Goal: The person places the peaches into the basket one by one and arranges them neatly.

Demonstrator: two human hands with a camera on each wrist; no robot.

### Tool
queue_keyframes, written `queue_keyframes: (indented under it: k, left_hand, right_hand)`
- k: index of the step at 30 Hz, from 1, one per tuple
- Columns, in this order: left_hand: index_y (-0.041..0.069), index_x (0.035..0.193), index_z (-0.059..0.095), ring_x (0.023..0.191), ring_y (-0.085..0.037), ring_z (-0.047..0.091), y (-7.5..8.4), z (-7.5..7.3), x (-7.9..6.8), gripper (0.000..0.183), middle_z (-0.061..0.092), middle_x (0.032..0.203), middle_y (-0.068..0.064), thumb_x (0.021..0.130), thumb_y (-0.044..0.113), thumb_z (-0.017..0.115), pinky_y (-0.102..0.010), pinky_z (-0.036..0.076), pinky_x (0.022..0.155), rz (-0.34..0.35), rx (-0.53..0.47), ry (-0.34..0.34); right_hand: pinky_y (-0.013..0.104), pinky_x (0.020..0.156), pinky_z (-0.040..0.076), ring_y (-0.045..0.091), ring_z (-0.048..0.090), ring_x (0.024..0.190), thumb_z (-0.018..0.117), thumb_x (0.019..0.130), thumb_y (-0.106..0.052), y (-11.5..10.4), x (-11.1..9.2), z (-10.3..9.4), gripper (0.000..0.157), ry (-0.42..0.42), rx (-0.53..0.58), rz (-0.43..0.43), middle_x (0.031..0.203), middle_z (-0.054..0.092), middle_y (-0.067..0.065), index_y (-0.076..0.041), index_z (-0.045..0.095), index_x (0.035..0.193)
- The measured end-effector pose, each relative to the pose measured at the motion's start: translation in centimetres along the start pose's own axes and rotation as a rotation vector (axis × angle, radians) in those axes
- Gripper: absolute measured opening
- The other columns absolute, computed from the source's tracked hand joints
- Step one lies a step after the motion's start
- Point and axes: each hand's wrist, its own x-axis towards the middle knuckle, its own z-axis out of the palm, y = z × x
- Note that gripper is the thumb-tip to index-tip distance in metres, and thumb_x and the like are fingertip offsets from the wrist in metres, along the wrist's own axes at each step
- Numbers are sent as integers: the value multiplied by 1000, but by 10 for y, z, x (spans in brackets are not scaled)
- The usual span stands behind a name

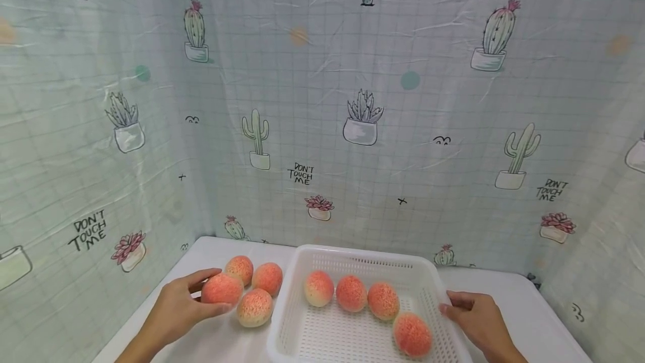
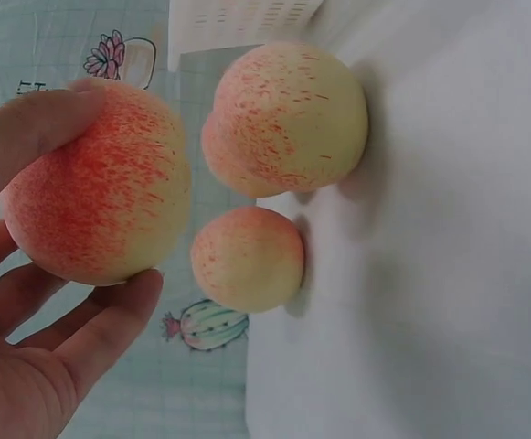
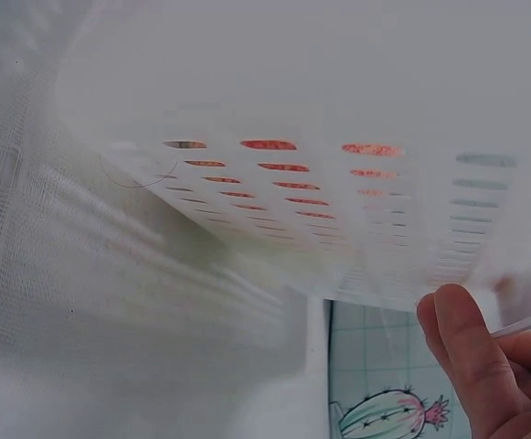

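My left hand (image 1: 180, 308) grips a red-and-yellow peach (image 1: 221, 288), thumb on one side and fingers on the other. In the left wrist view this held peach (image 2: 100, 183) is up off the white table. Beside it lie three more peaches: a speckled front one (image 1: 255, 307), one behind (image 1: 239, 269) and one nearer the basket (image 1: 267, 278). My right hand (image 1: 476, 318) pinches the right rim of a white plastic basket (image 1: 353, 253). Several peaches sit inside, among them one (image 1: 412, 334) at the front right. In the right wrist view, fingers (image 3: 466, 338) lie at the basket's rim.
The white table (image 1: 509, 296) carries the basket in its middle. Light green sheeting (image 1: 322, 71) printed with cacti stands behind it and along both sides. A small dark object (image 1: 533, 279) lies at the table's back right corner.
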Motion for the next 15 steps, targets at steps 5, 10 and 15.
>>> queue_keyframes:
  k: [5,10,15]
  left_hand:
    - [15,141,65,116,-35,73,10,2,-2,86,66,142,-19,67,43,97,-31,62,79,40,-42,-14]
    - [15,141,65,108,-30,76,20,4,-4,82,65,142,-19,68,35,98,-27,62,76,69,-96,-33]
    - [15,140,66,109,-28,75,33,7,-4,80,65,142,-16,68,30,98,-30,63,77,100,-171,-63]
  right_hand:
    - [44,80,63,33,76,97,79,92,-12,1,-1,-1,49,10,-1,-19,116,73,29,15,63,129]
    - [44,79,64,35,76,98,79,91,-11,2,-1,0,49,18,9,-26,115,74,30,16,63,128]
    - [43,79,63,34,76,98,79,91,-11,2,0,1,48,22,10,-24,115,74,29,15,63,129]
